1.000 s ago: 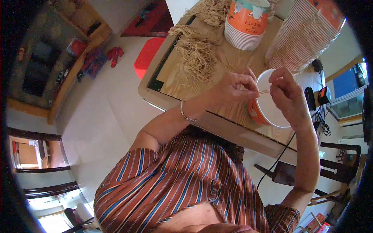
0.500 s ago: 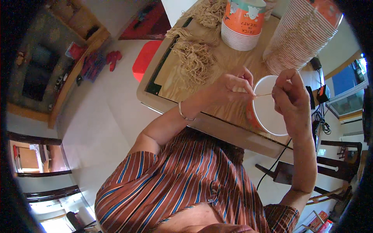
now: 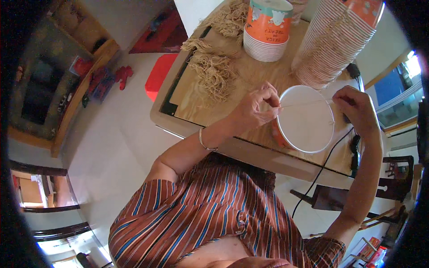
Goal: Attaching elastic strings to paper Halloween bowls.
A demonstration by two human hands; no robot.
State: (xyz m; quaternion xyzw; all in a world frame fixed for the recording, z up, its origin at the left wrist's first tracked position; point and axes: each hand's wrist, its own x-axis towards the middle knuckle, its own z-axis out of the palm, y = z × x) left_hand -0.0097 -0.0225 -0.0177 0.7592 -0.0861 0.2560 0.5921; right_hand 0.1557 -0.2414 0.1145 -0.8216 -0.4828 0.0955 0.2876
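An orange paper cup with a white inside [image 3: 306, 120] lies tipped on the wooden table [image 3: 250, 76], its mouth facing up at me. A thin tan string [image 3: 308, 102] is stretched across the cup's mouth. My left hand [image 3: 257, 107] pinches the string's left end just beside the rim. My right hand [image 3: 357, 109] pinches its right end at the cup's right rim. A bracelet sits on my left wrist.
A pile of tan string bundles [image 3: 214, 71] lies on the table's left part, more at the far edge. A short stack of orange cups [image 3: 268, 29] and a tall leaning stack [image 3: 335, 42] stand behind. A black cable [image 3: 321, 172] hangs off the near edge. A red stool [image 3: 158, 76] stands on the floor.
My hands have drawn apart, pulling the string taut across the cup's mouth. The cup has turned so its open mouth shows more fully.
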